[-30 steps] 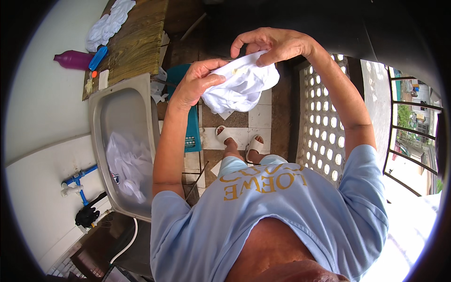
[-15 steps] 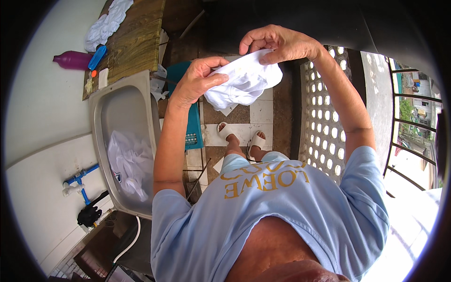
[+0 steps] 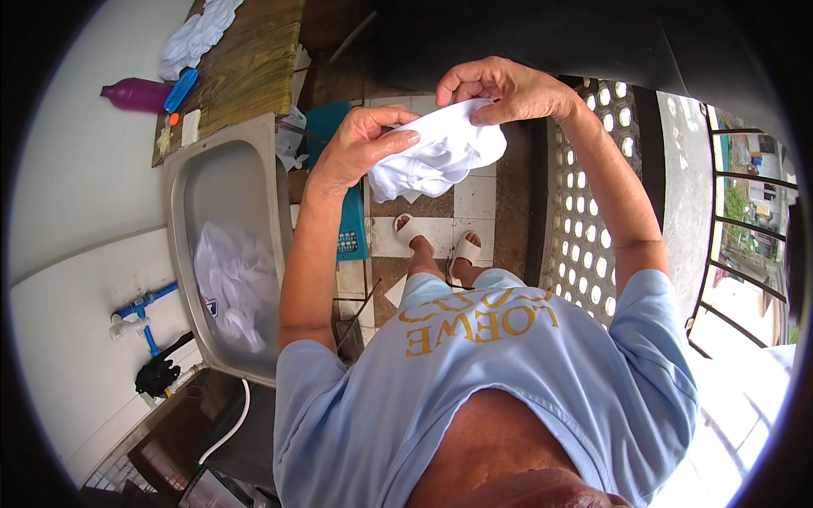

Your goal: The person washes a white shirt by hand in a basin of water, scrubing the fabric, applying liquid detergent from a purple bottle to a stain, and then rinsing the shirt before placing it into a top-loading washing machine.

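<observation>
A bunched white cloth [image 3: 449,157] hangs in front of me, held up between both hands. My left hand [image 3: 366,146] pinches its left edge, the thumb lying on top of the fabric. At the upper right edge, my right hand [image 3: 512,91] grips the cloth between thumb and curled fingers. The cloth's lower part droops in loose folds; whether it is a garment I cannot tell. To my left, another white cloth [image 3: 233,284] with a small dark mark lies crumpled in a stainless steel sink [image 3: 224,173].
Beyond the sink, a wooden counter [image 3: 254,72] bears a purple bottle [image 3: 135,95], a blue brush [image 3: 180,91] and white fabric [image 3: 199,35]. A teal basket [image 3: 352,222] stands on the tiled floor. Blue pipes [image 3: 151,298] run along the left wall; a perforated block wall [image 3: 584,229] rises at right.
Both hands and the cloth sit slightly lower in the picture, with the view itself shifted a little. The grip on both edges is kept; the folds hang somewhat differently.
</observation>
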The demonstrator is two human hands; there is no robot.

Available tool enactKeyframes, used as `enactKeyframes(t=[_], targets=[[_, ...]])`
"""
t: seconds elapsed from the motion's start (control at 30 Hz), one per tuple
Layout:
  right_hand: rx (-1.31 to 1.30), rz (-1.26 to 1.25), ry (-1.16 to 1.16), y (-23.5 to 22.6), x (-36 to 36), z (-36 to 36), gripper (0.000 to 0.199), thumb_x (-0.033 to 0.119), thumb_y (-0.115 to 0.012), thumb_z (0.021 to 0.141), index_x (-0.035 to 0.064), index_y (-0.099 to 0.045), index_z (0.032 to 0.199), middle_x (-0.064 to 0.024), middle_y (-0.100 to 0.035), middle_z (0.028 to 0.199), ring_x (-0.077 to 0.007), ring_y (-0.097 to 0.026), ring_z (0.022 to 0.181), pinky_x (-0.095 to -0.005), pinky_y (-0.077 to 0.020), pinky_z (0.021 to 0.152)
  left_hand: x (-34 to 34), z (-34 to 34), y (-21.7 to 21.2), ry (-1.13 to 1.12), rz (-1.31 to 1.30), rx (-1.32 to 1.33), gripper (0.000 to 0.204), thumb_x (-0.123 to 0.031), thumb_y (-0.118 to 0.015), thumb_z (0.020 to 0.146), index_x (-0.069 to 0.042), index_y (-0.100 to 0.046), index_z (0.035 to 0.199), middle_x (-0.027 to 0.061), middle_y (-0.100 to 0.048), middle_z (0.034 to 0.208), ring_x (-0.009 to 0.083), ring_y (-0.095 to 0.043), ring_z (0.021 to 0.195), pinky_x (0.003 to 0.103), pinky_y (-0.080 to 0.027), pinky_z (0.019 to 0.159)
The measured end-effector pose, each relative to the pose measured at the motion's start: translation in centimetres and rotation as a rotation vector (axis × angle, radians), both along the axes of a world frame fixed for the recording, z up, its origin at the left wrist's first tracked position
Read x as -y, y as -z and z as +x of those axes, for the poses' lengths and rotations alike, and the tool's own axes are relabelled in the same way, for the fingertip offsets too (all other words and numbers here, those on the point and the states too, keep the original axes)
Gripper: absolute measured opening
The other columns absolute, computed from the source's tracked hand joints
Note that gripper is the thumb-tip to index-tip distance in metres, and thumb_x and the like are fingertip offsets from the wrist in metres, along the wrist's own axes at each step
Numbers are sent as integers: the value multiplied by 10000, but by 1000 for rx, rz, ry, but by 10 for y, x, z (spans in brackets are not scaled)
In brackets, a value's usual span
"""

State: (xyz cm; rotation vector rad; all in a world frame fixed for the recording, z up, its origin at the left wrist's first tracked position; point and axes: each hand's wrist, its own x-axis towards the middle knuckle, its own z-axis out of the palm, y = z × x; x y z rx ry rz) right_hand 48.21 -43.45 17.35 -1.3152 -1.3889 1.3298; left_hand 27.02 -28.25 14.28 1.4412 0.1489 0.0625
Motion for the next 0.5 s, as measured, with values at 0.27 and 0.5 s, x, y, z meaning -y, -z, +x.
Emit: enactKeyframes(t=[0.27, 0.5], targets=[[-326, 206, 63, 35, -13, -13, 490, 101, -599, 784, 29, -531, 1263, -116, -604, 1178, -166, -569, 1071, -308, -436, 955, -3, -13, -28, -47, -64, 89, 178, -75, -651, 840, 18, -679, 989, 4, -633, 854, 65, -586, 787, 213, -454, 712], [23, -224, 141, 121, 2, -28, 988, 336, -835, 631, 66, -330, 1436, -126, -441, 1402, -235, -394, 1295, -377, -321, 1080, -39, -18, -163, -306, -125, 328, 186, -118, -656, 853, 1, -653, 995, 96, -685, 901, 180, -667, 820, 297, -547, 777]])
